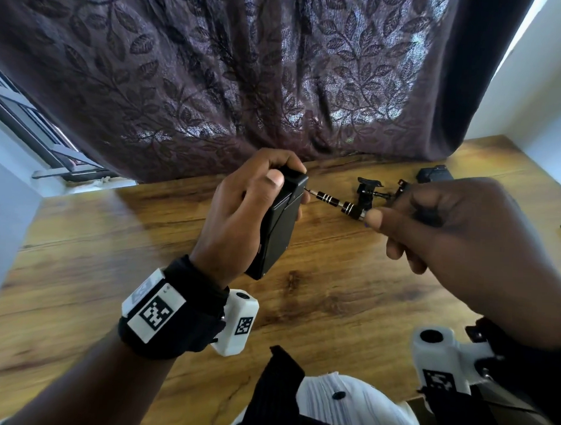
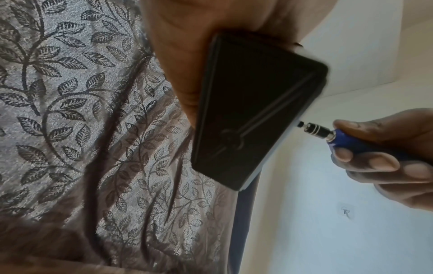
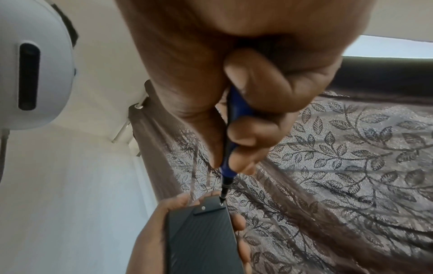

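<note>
My left hand point(image 1: 250, 208) grips a flat black box-shaped device point(image 1: 280, 225) upright above the wooden table, thumb pressed on its near face. The same device point(image 2: 253, 111) fills the left wrist view, and its ribbed back point(image 3: 201, 239) shows in the right wrist view. My right hand point(image 1: 447, 231) holds a small screwdriver point(image 1: 336, 204) with a blue handle point(image 2: 351, 142) and a black-and-silver shaft. Its tip sits at a screw point(image 3: 221, 204) on a small plate at the device's top end; a second screw point(image 3: 203, 208) lies beside it.
The wooden table point(image 1: 144, 239) runs to a dark leaf-patterned curtain point(image 1: 246, 68) at the back. Small black clamp-like parts point(image 1: 367, 191) and a black case point(image 1: 434, 174) lie at the far right. A window frame point(image 1: 37, 130) stands at the left, a white wall at the right.
</note>
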Tool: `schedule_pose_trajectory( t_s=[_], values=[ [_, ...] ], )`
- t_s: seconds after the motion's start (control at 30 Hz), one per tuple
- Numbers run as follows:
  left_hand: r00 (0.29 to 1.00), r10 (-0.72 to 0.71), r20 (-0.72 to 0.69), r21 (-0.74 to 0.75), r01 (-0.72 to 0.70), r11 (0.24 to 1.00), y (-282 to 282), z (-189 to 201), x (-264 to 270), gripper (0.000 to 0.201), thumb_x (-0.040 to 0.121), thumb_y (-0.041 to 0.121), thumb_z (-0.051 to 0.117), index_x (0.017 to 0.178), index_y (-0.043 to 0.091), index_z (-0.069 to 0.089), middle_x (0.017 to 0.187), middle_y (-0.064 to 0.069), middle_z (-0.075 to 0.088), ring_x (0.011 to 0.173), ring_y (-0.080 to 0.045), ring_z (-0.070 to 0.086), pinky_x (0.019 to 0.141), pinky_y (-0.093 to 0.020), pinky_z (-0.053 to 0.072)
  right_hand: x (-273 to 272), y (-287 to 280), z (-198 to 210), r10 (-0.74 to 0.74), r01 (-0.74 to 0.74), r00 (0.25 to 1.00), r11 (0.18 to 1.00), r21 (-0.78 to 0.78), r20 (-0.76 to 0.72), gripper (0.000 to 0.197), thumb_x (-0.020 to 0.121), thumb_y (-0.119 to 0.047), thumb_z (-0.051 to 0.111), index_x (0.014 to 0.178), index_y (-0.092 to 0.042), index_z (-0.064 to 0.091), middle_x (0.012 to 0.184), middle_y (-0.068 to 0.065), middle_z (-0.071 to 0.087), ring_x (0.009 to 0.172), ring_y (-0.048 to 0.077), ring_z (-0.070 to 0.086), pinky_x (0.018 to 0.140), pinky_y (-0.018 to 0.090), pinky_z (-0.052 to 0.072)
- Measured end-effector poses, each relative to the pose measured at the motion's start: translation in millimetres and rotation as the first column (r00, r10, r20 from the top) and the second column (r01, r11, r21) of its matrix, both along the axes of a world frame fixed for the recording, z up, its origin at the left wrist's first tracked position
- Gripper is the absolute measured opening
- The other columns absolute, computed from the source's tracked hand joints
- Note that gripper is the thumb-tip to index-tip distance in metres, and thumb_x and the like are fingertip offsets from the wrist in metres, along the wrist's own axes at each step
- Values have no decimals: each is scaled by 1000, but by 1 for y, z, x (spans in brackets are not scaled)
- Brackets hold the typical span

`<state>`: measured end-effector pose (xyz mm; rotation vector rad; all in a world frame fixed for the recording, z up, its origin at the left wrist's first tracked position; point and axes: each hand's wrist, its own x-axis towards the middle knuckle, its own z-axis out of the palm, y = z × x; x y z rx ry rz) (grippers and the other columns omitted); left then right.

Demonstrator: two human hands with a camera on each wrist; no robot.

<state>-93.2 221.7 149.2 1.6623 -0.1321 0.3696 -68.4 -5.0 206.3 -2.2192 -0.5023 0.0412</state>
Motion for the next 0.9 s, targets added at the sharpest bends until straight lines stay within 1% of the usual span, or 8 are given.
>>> schedule_pose_trajectory(
  t_s=[0.1, 0.2, 0.3, 0.43, 0.53, 0.63, 0.7, 0.9],
  values=[
    [1000, 22, -9, -12, -22, 1000, 1, -1, -1, 39, 100, 39, 39, 114, 11, 62, 92, -15, 72, 79, -40, 69, 63, -50, 54, 2, 3, -3, 26, -26, 1000, 999, -42, 5, 39, 84, -48, 70, 56, -22, 66, 49, -6, 63, 43, 11, 55, 48, 17, 42],
    [999, 38, -4, -30, -38, 999, 0, -2, -1, 38, 102, 39, 38, 113, 12, 63, 91, -14, 72, 77, -39, 69, 62, -49, 54, 1, 6, -8, 35, -33, 999, 994, -102, 23, 27, 72, -53, 75, 71, -29, 65, 70, -11, 66, 64, 8, 59, 56, 21, 43],
    [999, 44, -17, -40, -45, 998, 0, -5, -2, 38, 101, 41, 39, 112, 13, 64, 91, -11, 72, 77, -38, 70, 64, -46, 53, -1, 5, -11, 19, -15, 999, 994, -107, 38, 25, 67, -47, 81, 78, -31, 65, 79, -15, 65, 74, 5, 59, 59, 11, 40],
    [999, 41, -33, -28, -42, 999, -1, -8, -3, 40, 100, 41, 39, 113, 12, 63, 90, -9, 73, 78, -35, 71, 61, -41, 54, -5, 5, -7, 20, -17, 999, 996, -83, 38, 25, 79, -42, 76, 62, -27, 68, 57, -15, 64, 55, 7, 58, 52, 19, 41],
    [999, 33, -38, -15, -33, 999, 1, -9, -2, 40, 101, 43, 39, 113, 13, 64, 86, -7, 72, 76, -36, 70, 59, -48, 53, 0, 5, -10, 62, -64, 996, 998, -18, -70, 35, 89, -37, 70, 57, -23, 67, 45, -11, 60, 36, 8, 49, 43, 15, 39],
    [999, 10, -48, -23, -12, 1000, 5, -10, -1, 42, 102, 45, 39, 113, 13, 64, 90, -17, 71, 77, -43, 68, 58, -49, 52, 3, 6, -16, 123, -113, 978, 991, 65, -170, 17, 93, -33, 64, 82, -29, 76, 56, -3, 68, 37, 13, 49, 42, 25, 42],
    [998, 18, -55, -69, -22, 997, 5, -11, -1, 44, 104, 44, 39, 113, 9, 64, 95, -21, 70, 79, -47, 67, 60, -45, 52, 3, 6, -19, 153, -146, 976, 988, 54, -155, 17, 93, -35, 61, 103, -37, 75, 63, -1, 70, 41, 10, 48, 45, 28, 41],
    [992, 34, -119, -284, -67, 956, 6, -16, -6, 47, 106, 42, 32, 111, 9, 65, 91, -14, 73, 77, -39, 67, 64, -40, 53, -5, 4, -20, 169, -160, 981, 982, 96, -93, 23, 95, -32, 61, 108, -44, 75, 67, -1, 69, 45, 7, 48, 53, 29, 40]
  ],
)
